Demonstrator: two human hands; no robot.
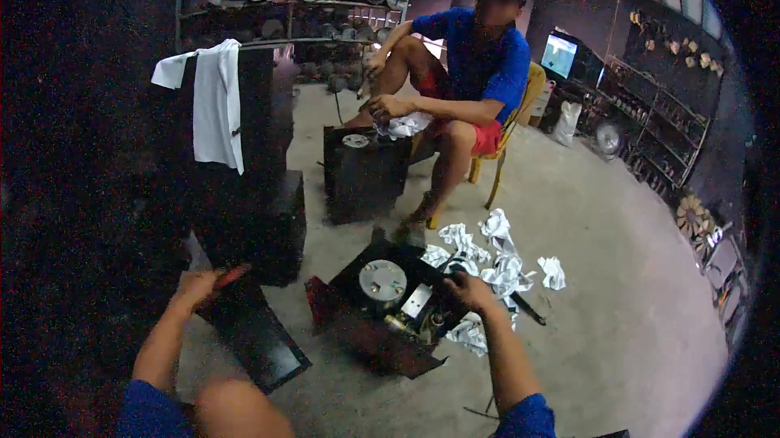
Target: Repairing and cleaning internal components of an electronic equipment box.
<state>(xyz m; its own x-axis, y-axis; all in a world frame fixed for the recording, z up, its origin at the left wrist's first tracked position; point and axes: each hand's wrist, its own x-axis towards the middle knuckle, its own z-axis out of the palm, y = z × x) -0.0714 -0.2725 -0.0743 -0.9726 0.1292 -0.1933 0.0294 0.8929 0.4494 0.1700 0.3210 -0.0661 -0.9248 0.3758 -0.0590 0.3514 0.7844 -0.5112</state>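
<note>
Left hand (193, 286): closed around red handle (232, 276), apart from dark box (364, 320)
Right hand (471, 292): at box's right side, perhaps steadying; cannot tell whether pinching
Box: on floor (601, 332) between hands, disc (383, 279) upward, likely for access

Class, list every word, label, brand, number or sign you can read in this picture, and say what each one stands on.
None can be read.
Lit screen: too small and blurred to make out any writing.
Round grey disc and small silver box, near the right hand: no legible lettering.
White sack: too small to tell whether it is marked.
</note>
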